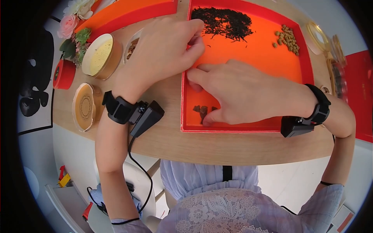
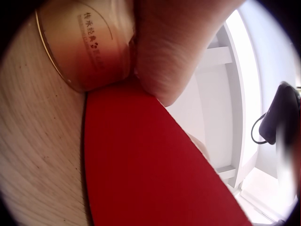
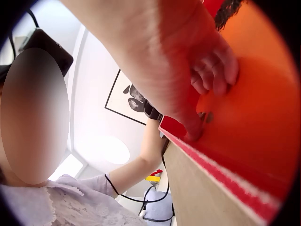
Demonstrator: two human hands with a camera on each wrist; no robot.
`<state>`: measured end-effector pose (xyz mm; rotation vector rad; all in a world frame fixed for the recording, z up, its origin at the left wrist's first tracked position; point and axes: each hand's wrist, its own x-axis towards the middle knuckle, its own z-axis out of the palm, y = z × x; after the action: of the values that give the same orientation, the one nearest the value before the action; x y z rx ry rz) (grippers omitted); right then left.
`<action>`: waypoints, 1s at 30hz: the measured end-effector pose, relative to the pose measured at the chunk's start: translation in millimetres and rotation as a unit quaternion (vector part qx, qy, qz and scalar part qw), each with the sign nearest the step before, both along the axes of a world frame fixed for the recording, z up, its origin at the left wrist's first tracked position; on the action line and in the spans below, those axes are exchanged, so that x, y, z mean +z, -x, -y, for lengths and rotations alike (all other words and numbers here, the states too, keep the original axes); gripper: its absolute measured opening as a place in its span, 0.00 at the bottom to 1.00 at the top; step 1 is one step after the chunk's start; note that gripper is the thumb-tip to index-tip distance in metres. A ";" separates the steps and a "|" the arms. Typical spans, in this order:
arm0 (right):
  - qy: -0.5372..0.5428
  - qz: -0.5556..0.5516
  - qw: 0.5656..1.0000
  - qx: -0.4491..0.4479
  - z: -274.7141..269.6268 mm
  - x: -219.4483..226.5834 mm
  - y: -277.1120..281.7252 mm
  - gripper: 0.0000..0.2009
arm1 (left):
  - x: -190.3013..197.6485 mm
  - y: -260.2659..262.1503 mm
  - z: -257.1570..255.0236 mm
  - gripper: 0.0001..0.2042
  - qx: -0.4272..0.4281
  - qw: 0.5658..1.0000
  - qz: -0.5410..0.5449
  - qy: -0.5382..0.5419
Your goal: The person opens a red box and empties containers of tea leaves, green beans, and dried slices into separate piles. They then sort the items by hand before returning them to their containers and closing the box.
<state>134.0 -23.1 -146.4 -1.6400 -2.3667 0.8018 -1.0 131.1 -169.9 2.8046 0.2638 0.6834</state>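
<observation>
A red box tray (image 1: 241, 129) with an orange floor lies on the table. My left hand (image 1: 167, 48) is over its left wall, fingers curled; whatever they may hold is hidden. In the left wrist view, the hand (image 2: 174, 42) is beside the red outer wall (image 2: 141, 155). Inside the tray my right hand (image 1: 237, 91) reaches left, palm down, fingers and thumb spread. Its thumb touches down beside brown flaky pieces (image 1: 203, 110) in the near left corner. Dark twisted tea leaves (image 1: 225, 23) lie at the tray's back, and greenish-brown pellets (image 1: 287, 40) at the far right.
Left of the tray stand a bowl of pale yellow contents (image 1: 99, 57), a scalloped cup (image 1: 84, 106), a small red tin (image 1: 65, 73) and flowers (image 1: 69, 25). A jar with printed writing (image 2: 94, 47) is near the left hand. Gold-rimmed lids (image 1: 318, 35) lie to the right.
</observation>
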 end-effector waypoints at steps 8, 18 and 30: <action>0.023 -0.034 0.999 -0.017 1.1 -1.9 -8.6 0.24 | 1.3 0.6 1.2 0.07 0.017 1.000 -0.021 0.013; 0.050 -0.110 0.993 -0.003 -3.0 2.1 -16.0 0.20 | 1.1 0.2 0.3 0.07 0.006 1.000 -0.005 -0.004; -0.001 -0.086 0.996 -0.004 -3.9 -4.1 -3.4 0.04 | 3.2 0.6 2.3 0.07 0.012 1.000 -0.017 -0.003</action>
<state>137.5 -19.2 -150.5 -1.5131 -2.2405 0.9008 -1.6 128.8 -166.6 2.8248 0.3033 0.6441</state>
